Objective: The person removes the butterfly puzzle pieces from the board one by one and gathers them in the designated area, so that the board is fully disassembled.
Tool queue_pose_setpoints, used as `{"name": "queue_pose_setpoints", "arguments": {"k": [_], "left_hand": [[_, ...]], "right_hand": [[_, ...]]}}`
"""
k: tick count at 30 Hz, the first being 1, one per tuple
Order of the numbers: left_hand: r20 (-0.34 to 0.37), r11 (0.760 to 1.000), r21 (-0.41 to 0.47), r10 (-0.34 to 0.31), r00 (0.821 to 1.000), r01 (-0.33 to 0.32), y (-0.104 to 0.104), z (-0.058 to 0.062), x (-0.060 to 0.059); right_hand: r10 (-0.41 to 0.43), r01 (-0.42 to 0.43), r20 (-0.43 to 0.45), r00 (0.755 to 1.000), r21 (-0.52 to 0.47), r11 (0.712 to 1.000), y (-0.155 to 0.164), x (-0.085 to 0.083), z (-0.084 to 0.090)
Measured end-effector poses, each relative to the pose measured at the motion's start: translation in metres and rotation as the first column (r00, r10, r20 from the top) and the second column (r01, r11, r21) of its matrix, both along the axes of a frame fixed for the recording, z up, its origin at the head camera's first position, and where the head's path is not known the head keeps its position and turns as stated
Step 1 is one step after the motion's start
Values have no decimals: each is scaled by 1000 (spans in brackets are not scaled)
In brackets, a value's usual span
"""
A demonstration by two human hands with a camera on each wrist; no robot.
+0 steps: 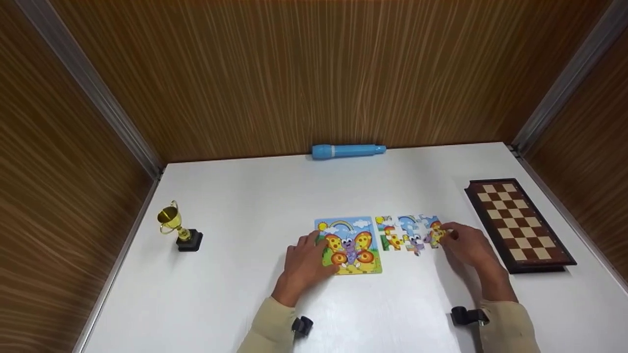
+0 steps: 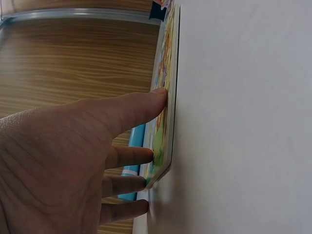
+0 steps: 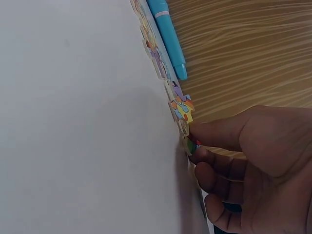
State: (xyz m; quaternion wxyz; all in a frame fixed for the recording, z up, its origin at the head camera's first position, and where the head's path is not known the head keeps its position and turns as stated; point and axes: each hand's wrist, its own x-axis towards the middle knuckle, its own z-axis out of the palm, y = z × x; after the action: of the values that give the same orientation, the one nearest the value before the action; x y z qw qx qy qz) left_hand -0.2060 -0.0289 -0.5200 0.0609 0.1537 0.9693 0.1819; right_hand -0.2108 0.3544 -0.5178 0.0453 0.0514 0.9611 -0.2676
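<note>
Sleeves nearest me. Item: puzzle piece, at the right end of the loose puzzle row, pinched by right hand fingers at its 10 o'clock. Left hand (fingers straight) presses picture board on desk.

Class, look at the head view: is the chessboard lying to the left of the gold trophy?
No, the chessboard lies at the table's right edge, the gold trophy at its left.

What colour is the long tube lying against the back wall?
Light blue; the tube shows best in the head view.
</note>
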Motion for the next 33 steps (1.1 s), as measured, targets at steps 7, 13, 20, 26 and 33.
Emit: {"name": "queue_pose_setpoints", "arguments": {"k": [7,13,20,26,33], "left_hand": [[12,1000,18,6,1000,-6,-2,1,-2],[104,995,100,20,994,-31,-8,3,-6],[125,994,107,10,992,-23,-15,6,-8],[135,993,115,-16,991,0,-19,9,-9],[115,996,83,-42,992,32,-21,7,-7]], "right_hand": [[-1,2,31,1000,-32,999,-2,2,2],[62,-64,-35,997,-64,996,-16,5,10],[173,-177,-69,983,-66,982,-55,5,12],[271,-277,-96,958,-58,959,-87,4,11],[417,-422,-115,902,-28,906,-126,5,11]]}}
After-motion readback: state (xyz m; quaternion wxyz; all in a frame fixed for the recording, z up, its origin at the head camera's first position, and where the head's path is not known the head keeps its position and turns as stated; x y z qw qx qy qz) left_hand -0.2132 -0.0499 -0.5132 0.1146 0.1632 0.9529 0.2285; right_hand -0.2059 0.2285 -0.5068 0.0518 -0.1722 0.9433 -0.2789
